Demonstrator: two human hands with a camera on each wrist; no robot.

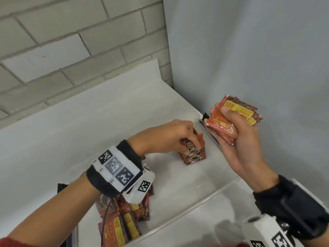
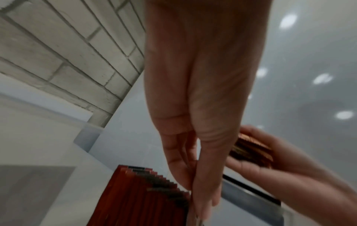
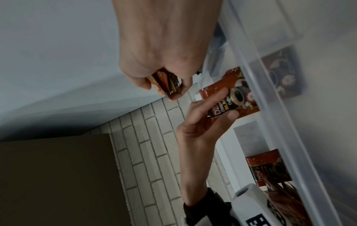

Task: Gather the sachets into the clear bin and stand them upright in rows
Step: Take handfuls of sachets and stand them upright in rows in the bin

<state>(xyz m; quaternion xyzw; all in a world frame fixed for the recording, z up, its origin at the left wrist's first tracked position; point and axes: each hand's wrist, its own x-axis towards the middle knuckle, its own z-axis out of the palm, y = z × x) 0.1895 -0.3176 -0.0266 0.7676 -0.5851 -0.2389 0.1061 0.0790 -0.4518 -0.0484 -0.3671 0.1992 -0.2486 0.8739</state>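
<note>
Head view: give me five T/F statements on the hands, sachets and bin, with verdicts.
1. The right hand holds a stack of sachets. True.
2. The left hand is empty. False: it pinches the sachet at the front of a small upright row in the bin.
3. The right hand's stack rests on the bin floor. False: it is held up in the air by the bin's far right corner.
4. More sachets lie in a loose pile at the bin's near end, below the left wrist. True.
5. The bin stands on a white surface by a brick wall. True.
</note>
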